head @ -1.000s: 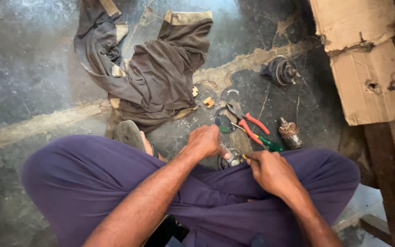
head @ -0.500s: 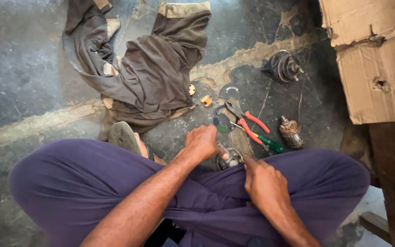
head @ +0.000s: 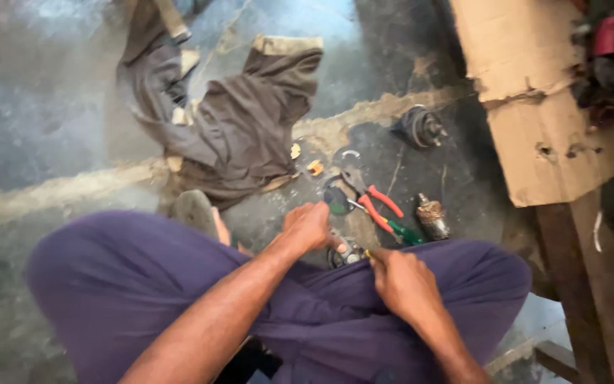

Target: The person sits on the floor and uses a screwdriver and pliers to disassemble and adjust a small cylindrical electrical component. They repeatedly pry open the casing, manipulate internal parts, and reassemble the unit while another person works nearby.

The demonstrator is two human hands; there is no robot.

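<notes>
I sit cross-legged on a concrete floor in purple trousers. My left hand [head: 309, 226] grips a small round metal part [head: 348, 253] resting on the floor between my knees. My right hand [head: 403, 283] is closed around a thin tool with a yellow tip, which it holds against that part. Red-handled pliers [head: 376, 206] and a green-handled tool [head: 405, 233] lie just beyond my hands. A rusty cylindrical piece [head: 433, 215] stands to their right.
A dark crumpled garment [head: 239, 128] lies on the floor ahead. A round dark motor part [head: 421, 126] sits further back. A torn cardboard box [head: 541, 99] on a wooden post [head: 577, 284] stands at the right. Small orange bits [head: 314, 168] lie near the cloth.
The view has shifted slightly. My right hand has moved in toward the metal part; my left hand stays on it.
</notes>
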